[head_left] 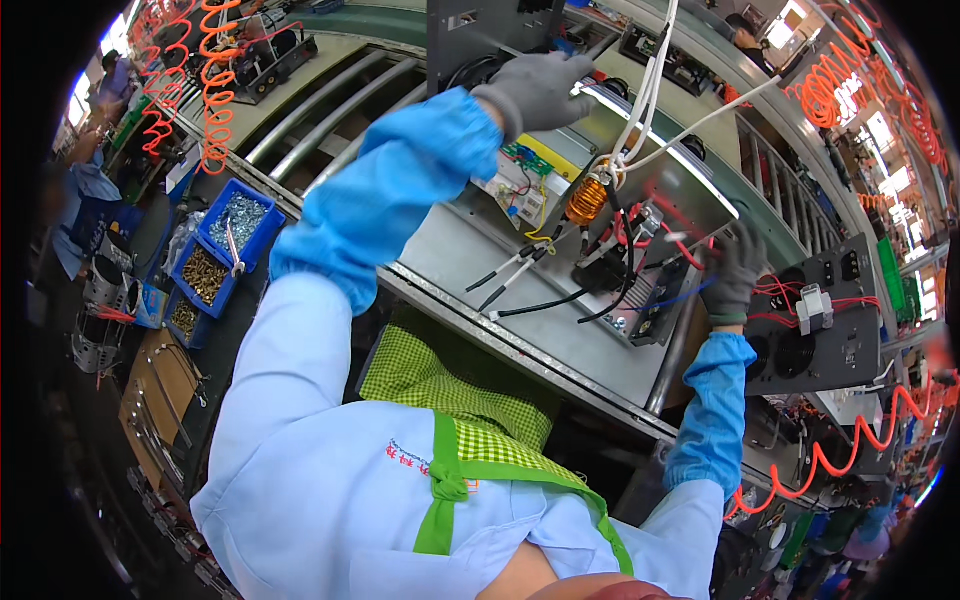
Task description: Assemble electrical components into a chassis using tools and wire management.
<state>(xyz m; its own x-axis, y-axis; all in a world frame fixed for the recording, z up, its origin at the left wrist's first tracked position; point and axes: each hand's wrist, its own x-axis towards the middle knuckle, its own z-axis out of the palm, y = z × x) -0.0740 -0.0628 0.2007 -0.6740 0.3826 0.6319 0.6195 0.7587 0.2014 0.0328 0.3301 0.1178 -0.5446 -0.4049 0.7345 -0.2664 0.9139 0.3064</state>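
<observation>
A metal chassis [690, 185] with an upright panel stands on the bench before me. My left hand [540, 95], in a grey glove, is at the panel's upper left corner, its fingers bent over the edge. My right hand [735, 275], also gloved, is by the chassis's right end, close to red and blue wires; its fingers are apart and slightly blurred. Between the hands sit a copper coil [587, 201] and a green circuit board [527, 158]. Black cables [540, 305] with bare or white ends reach toward me. White cords [640, 110] hang down to the coil.
Blue bins [240, 222] of screws and brass fittings stand at the left. Metal rollers [340, 110] run behind them. A black panel [815, 320] with fans and red wires is at the right. Orange coiled hoses [218, 80] hang on both sides. Other people are at the far left.
</observation>
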